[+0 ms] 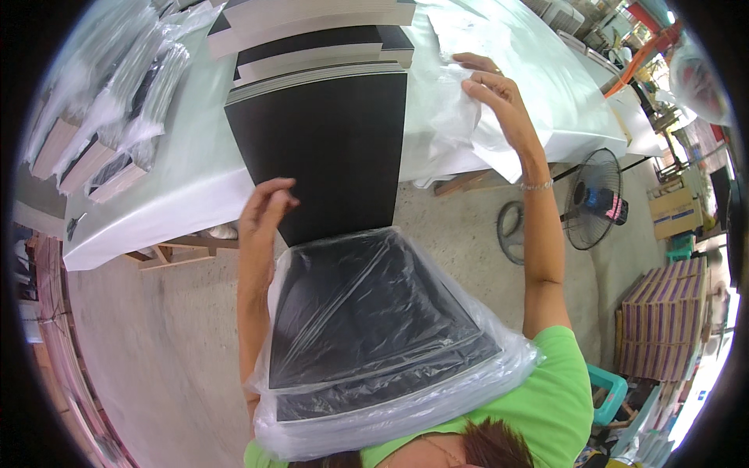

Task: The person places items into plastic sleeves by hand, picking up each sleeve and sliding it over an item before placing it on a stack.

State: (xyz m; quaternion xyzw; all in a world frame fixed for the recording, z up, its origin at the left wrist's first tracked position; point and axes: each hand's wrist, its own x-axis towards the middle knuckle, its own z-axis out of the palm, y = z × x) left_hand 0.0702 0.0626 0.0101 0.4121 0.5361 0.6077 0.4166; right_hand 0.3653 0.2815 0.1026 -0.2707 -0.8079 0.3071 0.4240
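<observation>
A stack of black flat boards with pale edges (pixel 324 148) lies at the table's near edge and reaches out toward me. My left hand (pixel 264 210) is over its left edge, fingers loosely bent and nothing visible in them. Thin white translucent sheets or bags (pixel 460 129) lie on the table at the right. Above them is my right hand (pixel 499 97), thumb and fingers apart; I see nothing gripped between them. Against my body, below the stack, rests a bundle of black boards in clear plastic (pixel 374 312).
More black-covered stacks (pixel 312 23) stand farther back on the white-covered table (pixel 195 156). Several plastic-wrapped stacks (pixel 125 148) lie at the left. A fan (pixel 594 199) stands right of the table, with a cardboard box (pixel 676 210) and a striped stack (pixel 663 320) beyond.
</observation>
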